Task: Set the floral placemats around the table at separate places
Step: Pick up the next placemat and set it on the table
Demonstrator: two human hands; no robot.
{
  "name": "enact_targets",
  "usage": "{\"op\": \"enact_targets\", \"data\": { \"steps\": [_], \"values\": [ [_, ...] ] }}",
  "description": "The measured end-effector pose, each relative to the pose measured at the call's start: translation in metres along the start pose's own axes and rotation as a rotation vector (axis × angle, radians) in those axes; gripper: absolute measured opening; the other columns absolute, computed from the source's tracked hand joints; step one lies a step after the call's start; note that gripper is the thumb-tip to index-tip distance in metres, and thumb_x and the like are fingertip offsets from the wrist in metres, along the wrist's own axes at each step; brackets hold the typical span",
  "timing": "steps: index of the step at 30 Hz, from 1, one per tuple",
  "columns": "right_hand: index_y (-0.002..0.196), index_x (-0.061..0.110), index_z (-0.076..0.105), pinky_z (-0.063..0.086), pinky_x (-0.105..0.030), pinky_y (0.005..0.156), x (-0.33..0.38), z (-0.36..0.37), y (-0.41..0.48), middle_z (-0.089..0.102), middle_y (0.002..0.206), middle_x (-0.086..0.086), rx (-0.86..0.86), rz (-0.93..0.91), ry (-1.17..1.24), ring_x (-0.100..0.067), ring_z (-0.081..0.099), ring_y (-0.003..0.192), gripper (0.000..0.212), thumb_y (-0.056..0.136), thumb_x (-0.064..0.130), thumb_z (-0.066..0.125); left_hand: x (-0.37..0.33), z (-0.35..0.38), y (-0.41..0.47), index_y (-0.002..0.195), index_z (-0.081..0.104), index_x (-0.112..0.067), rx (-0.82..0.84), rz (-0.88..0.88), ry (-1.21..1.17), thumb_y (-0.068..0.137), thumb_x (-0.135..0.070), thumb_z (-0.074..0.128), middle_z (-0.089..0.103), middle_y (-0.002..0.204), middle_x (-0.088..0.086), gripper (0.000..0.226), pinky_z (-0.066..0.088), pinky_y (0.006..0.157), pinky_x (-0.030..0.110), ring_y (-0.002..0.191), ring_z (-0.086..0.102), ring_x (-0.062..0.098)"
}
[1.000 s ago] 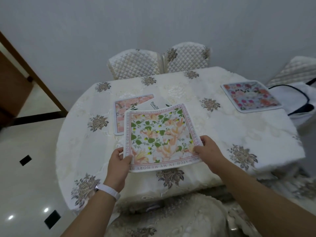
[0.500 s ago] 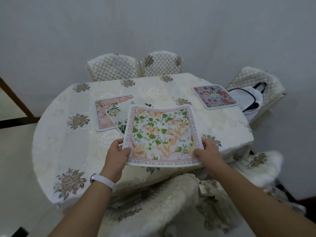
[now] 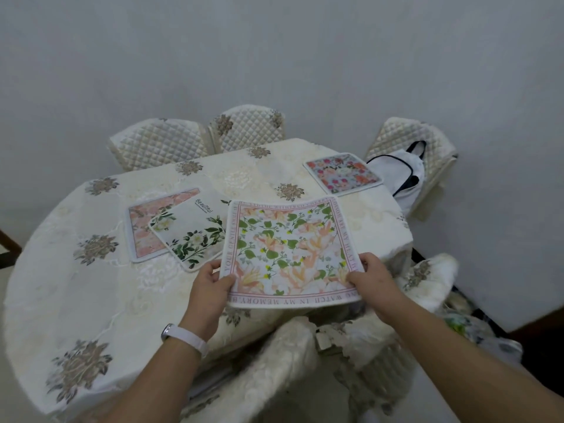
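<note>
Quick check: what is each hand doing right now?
Left hand: closed on the green-leaf placemat, near-left corner.
Right hand: closed on the same placemat, near-right corner.

Both hands, left [image 3: 210, 285] and right [image 3: 374, 282], gripping a floral placemat [image 3: 290, 251] above a cream-clothed table [image 3: 76, 285]; three more placemats lying there.

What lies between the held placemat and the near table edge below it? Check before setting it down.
Nothing visible. Both hands, left hand and right hand, hold the green-leaf placemat over bare tablecloth. The white placemat, overlapping the pink placemat, lies just to its left, and the multicolored placemat sits far right.
</note>
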State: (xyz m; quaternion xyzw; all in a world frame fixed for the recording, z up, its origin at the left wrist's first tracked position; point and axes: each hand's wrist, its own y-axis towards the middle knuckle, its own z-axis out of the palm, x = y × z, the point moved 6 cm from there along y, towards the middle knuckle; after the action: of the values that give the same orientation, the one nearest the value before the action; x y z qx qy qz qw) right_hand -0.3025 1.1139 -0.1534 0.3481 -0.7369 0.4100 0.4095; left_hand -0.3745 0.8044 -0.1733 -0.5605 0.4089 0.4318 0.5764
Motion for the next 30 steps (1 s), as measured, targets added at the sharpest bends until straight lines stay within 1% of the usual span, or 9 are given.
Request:
{"op": "enact_targets", "data": {
  "steps": [3,8,9,12,16,21,23,27,30],
  "values": [
    [0.111,0.012,0.051,0.056,-0.027,0.057,-0.005,-0.024,0.019,0.064,0.100,0.000,0.016,0.003,-0.004,-0.018,0.069,0.082,0.024,0.092,-0.002,0.054,-0.002,0.032,0.002,0.107,0.055,-0.014,-0.002,0.012,0.006,0.094,0.004,0.052,0.073,0.094,0.005,0.023,0.059,0.053,0.036,0.064,0.073,0.021],
    [0.104,0.014,0.051,0.056,-0.031,0.061,-0.009,-0.072,0.063,0.064,0.100,-0.001,0.046,-0.025,0.002,-0.021,0.068,0.085,0.019,0.091,-0.001,0.054,0.001,0.087,0.010,0.110,0.056,-0.012,-0.050,0.014,0.052,0.094,0.003,0.052,0.075,0.095,0.010,0.022,0.059,0.071,0.050,0.073,0.074,0.027],
    [0.104,0.014,0.052,0.056,-0.032,0.063,-0.012,-0.081,0.073,0.064,0.101,0.000,0.058,-0.019,0.000,-0.021,0.068,0.086,0.020,0.091,0.000,0.054,0.003,0.099,0.009,0.110,0.055,-0.011,-0.071,0.008,0.064,0.094,0.002,0.052,0.075,0.096,0.010,0.021,0.060,0.069,0.048,0.074,0.074,0.028],
    [0.105,0.016,0.052,0.061,-0.038,0.072,-0.022,-0.107,0.102,0.065,0.104,0.002,0.119,-0.012,-0.014,-0.022,0.069,0.089,0.022,0.090,0.001,0.054,0.007,0.134,0.005,0.107,0.054,-0.012,-0.120,0.001,0.078,0.095,0.002,0.051,0.074,0.094,0.008,0.019,0.055,0.052,0.032,0.071,0.072,0.027],
    [0.109,0.016,0.052,0.060,-0.035,0.071,-0.025,-0.135,0.135,0.062,0.102,0.006,0.195,-0.026,-0.057,-0.019,0.066,0.090,0.025,0.089,0.000,0.054,0.016,0.170,0.006,0.109,0.053,-0.012,-0.200,-0.026,0.074,0.095,0.001,0.052,0.072,0.099,0.011,0.019,0.057,0.067,0.044,0.077,0.071,0.031],
    [0.106,0.016,0.052,0.059,-0.040,0.077,-0.029,-0.152,0.165,0.063,0.103,0.005,0.269,-0.023,-0.084,-0.020,0.065,0.092,0.027,0.086,-0.003,0.054,0.021,0.197,0.000,0.113,0.052,-0.010,-0.269,-0.040,0.071,0.094,0.002,0.054,0.071,0.101,0.012,0.023,0.059,0.071,0.045,0.084,0.071,0.035],
    [0.104,0.016,0.052,0.059,-0.038,0.075,-0.032,-0.152,0.173,0.062,0.101,0.007,0.292,-0.009,-0.082,-0.019,0.065,0.091,0.026,0.087,-0.003,0.054,0.023,0.201,-0.001,0.113,0.053,-0.010,-0.298,-0.046,0.077,0.094,0.002,0.055,0.072,0.100,0.011,0.023,0.059,0.069,0.045,0.084,0.071,0.035],
    [0.107,0.014,0.051,0.051,-0.025,0.061,-0.039,-0.148,0.186,0.060,0.096,0.010,0.304,0.006,-0.086,-0.010,0.061,0.083,0.024,0.089,-0.002,0.054,0.025,0.204,0.006,0.108,0.054,-0.014,-0.335,-0.020,0.130,0.093,-0.001,0.056,0.073,0.098,0.008,0.020,0.059,0.069,0.045,0.082,0.072,0.032],
    [0.107,0.013,0.051,0.046,-0.020,0.055,-0.044,-0.142,0.197,0.059,0.094,0.010,0.301,0.015,-0.097,-0.007,0.059,0.081,0.022,0.091,-0.002,0.053,0.029,0.208,0.016,0.105,0.054,-0.017,-0.343,0.000,0.166,0.093,-0.002,0.056,0.072,0.095,0.004,0.019,0.059,0.060,0.034,0.072,0.073,0.020]
  ]
}}
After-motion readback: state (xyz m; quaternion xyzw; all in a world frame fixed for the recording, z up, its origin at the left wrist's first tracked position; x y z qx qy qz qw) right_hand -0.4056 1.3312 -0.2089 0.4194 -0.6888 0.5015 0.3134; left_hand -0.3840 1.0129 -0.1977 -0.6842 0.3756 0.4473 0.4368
